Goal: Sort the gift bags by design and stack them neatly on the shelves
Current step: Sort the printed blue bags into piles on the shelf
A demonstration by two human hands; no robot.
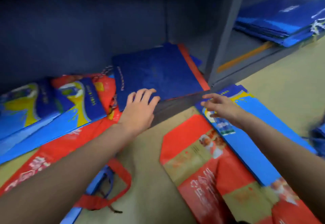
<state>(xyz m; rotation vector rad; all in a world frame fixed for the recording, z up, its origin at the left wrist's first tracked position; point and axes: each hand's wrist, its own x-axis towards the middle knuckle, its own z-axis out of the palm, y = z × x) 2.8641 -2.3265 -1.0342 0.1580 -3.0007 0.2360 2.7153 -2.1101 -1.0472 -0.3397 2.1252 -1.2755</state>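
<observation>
Our left hand [140, 106] lay flat, fingers spread, on the near corner of the flat dark-blue gift bag [158, 72] — it sat on the lowest grey metal shelf [177, 104], atop a red-edged bag. Our right hand [220, 105] hovered open and blurred over a bright-blue printed bag [246, 135] on the beige floor [151, 179], holding nothing. A red fabric bag with printed photos [211, 179] lay beside it — further blue bags [284, 23] were stacked on the right shelf.

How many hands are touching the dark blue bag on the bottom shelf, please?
1. The left hand rests with its fingers on the dark blue bag at its near edge. The right hand hovers apart, over a light blue bag on the floor.
</observation>
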